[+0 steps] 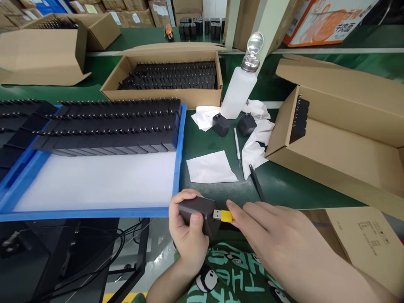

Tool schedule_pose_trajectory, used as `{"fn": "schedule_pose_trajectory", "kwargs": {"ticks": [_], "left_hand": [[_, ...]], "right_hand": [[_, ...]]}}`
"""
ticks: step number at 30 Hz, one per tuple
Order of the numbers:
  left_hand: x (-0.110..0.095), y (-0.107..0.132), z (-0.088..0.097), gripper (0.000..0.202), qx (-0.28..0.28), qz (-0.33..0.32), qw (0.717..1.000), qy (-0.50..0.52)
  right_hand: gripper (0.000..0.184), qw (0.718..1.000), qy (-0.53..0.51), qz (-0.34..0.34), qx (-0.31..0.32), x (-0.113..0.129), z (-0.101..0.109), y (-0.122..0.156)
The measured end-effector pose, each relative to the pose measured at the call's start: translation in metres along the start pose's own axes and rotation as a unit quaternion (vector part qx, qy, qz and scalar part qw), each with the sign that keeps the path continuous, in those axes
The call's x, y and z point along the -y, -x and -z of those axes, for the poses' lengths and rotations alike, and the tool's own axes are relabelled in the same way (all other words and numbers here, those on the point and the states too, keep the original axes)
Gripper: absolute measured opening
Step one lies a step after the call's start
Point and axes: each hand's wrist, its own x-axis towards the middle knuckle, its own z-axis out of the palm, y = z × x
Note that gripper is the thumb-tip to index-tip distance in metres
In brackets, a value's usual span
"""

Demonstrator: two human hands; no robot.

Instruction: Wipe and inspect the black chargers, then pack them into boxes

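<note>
A black power adapter (pixel 198 210) is gripped in my left hand (pixel 187 235), fingers and thumb wrapped round it. My right hand (pixel 271 235) pinches a yellow USB plug (pixel 226 216), its metal end at the adapter's right face. Whether the metal tip is partly inside a port, I cannot tell. Both hands are in front of the green table's near edge. Beyond them lies a white cloth sheet (pixel 211 167), with black tweezers (pixel 256 183) and a white craft knife (pixel 237 146) to its right.
A blue tray (pixel 178 168) at left holds rows of black adapters (pixel 113 126). Cardboard boxes stand behind it (pixel 164 94) and at right (pixel 347 155); both contain adapters. A white bottle (pixel 239 92) stands near two loose adapters (pixel 220 125) and crumpled wipes (pixel 257 143).
</note>
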Motion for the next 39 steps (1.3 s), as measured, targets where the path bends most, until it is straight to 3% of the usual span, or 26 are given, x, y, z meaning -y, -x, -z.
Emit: {"fn": "schedule_pose_trajectory", "kwargs": {"ticks": [6, 14, 18, 22, 25, 28, 30, 34, 36, 39], "left_hand": [[0.002, 0.003, 0.002, 0.029, -0.001, -0.099, 0.995, -0.034], [-0.011, 0.008, 0.002, 0.037, -0.008, -0.102, 0.994, -0.025], [-0.016, 0.010, 0.006, 0.035, 0.042, -0.112, 0.992, -0.048], [-0.006, 0.006, 0.012, 0.027, 0.120, -0.194, 0.972, -0.058], [0.004, 0.003, 0.018, 0.026, 0.133, -0.232, 0.959, -0.091], [0.006, -0.003, 0.025, 0.026, 0.159, -0.261, 0.939, -0.157], [0.001, -0.008, 0.029, 0.032, 0.192, -0.259, 0.931, -0.173], [-0.012, -0.011, 0.031, 0.065, 0.269, -0.120, 0.948, -0.119], [-0.014, -0.009, 0.029, 0.051, 0.301, -0.055, 0.948, -0.087], [-0.010, -0.003, 0.026, 0.036, 0.275, -0.077, 0.956, -0.063]], "right_hand": [[0.042, 0.999, 0.003, 0.020, 0.026, 0.001, 0.010, -0.004], [0.035, 0.997, 0.025, 0.075, -0.001, 0.003, 0.015, -0.007], [0.029, 0.994, 0.009, 0.109, 0.011, 0.003, 0.020, -0.007], [0.026, 0.990, 0.007, 0.133, 0.041, 0.003, 0.021, 0.000], [0.025, 0.985, 0.032, 0.163, 0.038, 0.000, 0.012, 0.005], [0.024, 0.995, 0.014, 0.102, 0.017, -0.005, -0.001, 0.009], [0.021, 0.996, -0.072, 0.034, 0.037, -0.009, -0.006, 0.010], [0.019, 0.959, -0.263, -0.086, 0.055, -0.015, -0.005, 0.015], [0.019, 0.951, -0.290, -0.098, 0.049, -0.014, -0.001, 0.018], [0.017, 0.934, -0.324, -0.111, 0.101, -0.012, 0.005, 0.023]]}}
